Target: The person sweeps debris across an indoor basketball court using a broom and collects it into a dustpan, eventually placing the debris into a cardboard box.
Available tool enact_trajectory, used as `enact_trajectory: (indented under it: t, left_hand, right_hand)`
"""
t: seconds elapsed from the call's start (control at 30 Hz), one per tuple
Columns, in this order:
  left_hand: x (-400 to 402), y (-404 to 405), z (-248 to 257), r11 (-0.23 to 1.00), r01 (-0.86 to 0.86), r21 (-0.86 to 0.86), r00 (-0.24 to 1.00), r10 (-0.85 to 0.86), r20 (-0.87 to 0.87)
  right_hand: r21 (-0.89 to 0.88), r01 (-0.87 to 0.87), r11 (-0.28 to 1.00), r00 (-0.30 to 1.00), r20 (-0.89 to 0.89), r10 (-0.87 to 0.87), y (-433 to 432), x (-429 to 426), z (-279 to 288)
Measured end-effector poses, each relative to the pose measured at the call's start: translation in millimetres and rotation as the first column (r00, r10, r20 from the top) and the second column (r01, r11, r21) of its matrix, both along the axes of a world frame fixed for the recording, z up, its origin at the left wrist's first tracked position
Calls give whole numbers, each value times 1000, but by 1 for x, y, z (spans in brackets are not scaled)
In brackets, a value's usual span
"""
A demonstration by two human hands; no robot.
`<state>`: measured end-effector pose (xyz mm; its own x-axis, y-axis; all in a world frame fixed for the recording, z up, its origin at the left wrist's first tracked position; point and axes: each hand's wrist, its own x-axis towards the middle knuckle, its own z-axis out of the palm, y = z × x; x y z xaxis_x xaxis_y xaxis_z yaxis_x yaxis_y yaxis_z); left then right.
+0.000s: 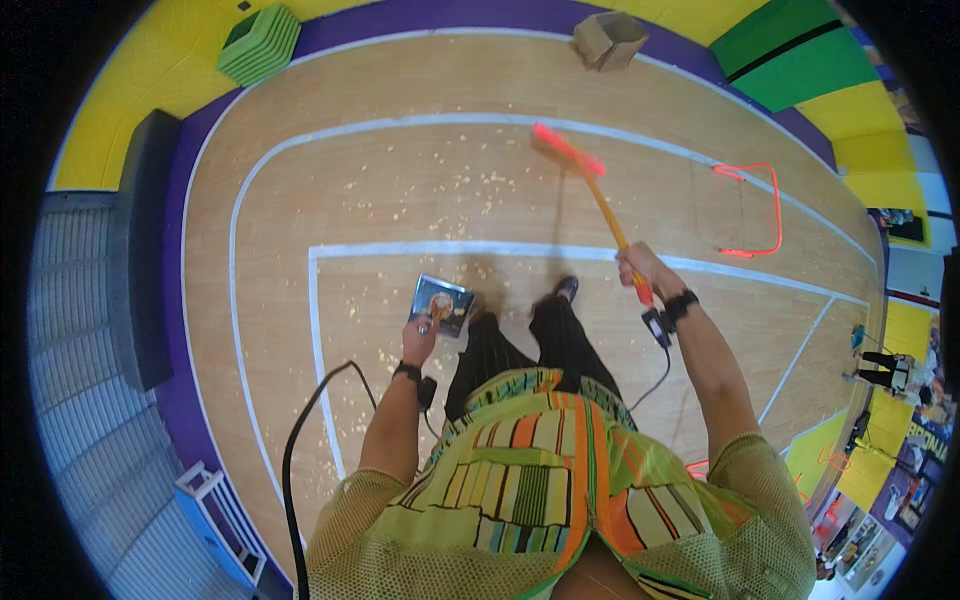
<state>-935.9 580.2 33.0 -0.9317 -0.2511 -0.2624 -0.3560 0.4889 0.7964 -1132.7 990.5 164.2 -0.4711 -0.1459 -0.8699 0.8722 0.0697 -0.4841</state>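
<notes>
My right hand [643, 268] grips the orange handle of a broom [609, 210] near its red end. The broom's pink-red bristle head [568, 148] is beyond my feet, at the outer white line, slightly blurred. My left hand [418, 341] is closed around the handle of a dustpan [454, 319], which is dark and shiny with a light rim. Some pale and brownish matter [441, 304] shows in the pan. Many small pale scraps [480, 180] lie scattered over the wooden floor [405, 195], thickest ahead of me and to the left.
A cardboard box [609, 41] and stacked green bins [262, 45] stand by the far wall. Red bent-tube frames [776, 210] rest on the floor at right. A dark padded bench [146, 251] lines the left side. Another person [885, 369] stands far right. Cables [289, 450] hang beside me.
</notes>
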Motion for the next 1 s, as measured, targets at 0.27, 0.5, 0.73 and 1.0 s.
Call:
enact_trajectory:
  t: [0.27, 0.5, 0.73, 1.0]
  left_hand:
    - [-52, 30, 14, 986, 51, -160, 987, -25, 161]
    - [-135, 67, 30, 949, -202, 243, 967, 154, 204]
    - [-259, 115, 70, 874, -318, 367, 942, 247, 228]
    - [-398, 176, 106, 888, -30, 458, 996, -13, 91]
  right_hand:
    - [-9, -208, 978, 975, 75, 208, -9, 23, 20]
    - [-271, -192, 943, 953, 177, 245, 97, 49, 54]
    - [-218, 170, 961, 969, 214, -123, 158, 54, 43]
    - [-131, 557, 820, 830, 82, -551, 197, 36, 3]
